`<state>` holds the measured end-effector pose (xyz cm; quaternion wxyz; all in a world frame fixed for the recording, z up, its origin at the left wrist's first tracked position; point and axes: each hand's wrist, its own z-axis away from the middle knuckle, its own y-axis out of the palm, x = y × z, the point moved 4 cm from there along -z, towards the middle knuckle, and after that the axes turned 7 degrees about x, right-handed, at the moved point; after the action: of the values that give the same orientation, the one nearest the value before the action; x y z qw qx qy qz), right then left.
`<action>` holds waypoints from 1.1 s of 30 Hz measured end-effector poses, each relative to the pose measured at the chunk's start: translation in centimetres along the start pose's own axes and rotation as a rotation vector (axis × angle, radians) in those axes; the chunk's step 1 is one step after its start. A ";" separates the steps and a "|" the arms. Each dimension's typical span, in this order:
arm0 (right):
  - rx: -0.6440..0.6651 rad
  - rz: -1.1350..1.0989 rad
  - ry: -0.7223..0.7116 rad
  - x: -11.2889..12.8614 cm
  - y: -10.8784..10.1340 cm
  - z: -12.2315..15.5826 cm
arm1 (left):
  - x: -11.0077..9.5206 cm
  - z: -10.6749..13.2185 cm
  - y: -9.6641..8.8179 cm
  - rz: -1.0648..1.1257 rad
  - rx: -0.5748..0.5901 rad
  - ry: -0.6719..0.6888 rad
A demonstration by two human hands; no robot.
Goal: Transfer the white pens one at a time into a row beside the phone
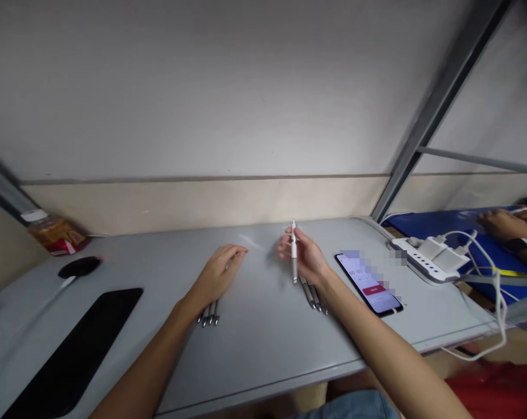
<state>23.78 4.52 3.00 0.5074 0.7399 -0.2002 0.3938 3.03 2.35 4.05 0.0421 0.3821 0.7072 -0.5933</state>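
Note:
My right hand [308,256] grips a white and grey pen [294,262] between thumb and fingers, holding it nearly upright above the desk. Behind and below that wrist lie several grey pens [313,295] with silver tips, their upper ends partly hidden by the hand. To the left, my left hand [221,272] is closed, its thumb and fingertips pressed together; whatever they may hold is hidden. Beneath that hand, the silver ends of several more pens [209,314] stick out towards me, the rest of them covered.
A lit phone [369,284] lies right of my right forearm, near a white power strip [424,259] with plugs and cables. At left are a black flat panel [78,355], a black round pad [79,267] and a bottle [56,233]. Another person's hands [503,227] rest on a blue surface.

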 end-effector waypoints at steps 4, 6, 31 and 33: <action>0.023 -0.240 0.025 0.3 -1.1 -0.1 | 2.3 0.1 -1.0 -0.322 -0.080 -0.131; 0.049 -0.260 0.020 0.5 -1.4 -0.1 | 3.4 0.2 -1.2 -0.419 -0.037 -0.220; 0.057 -0.039 0.013 0.6 -0.6 0.0 | 3.5 0.5 -0.4 -0.458 0.112 -0.307; 0.046 -0.009 0.008 0.6 -0.8 -0.2 | 3.3 0.5 -0.3 -0.455 0.122 -0.288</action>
<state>24.63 5.10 3.02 0.4927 0.7508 -0.1855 0.3988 0.35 3.57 2.43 -0.0152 0.1268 0.7246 -0.6772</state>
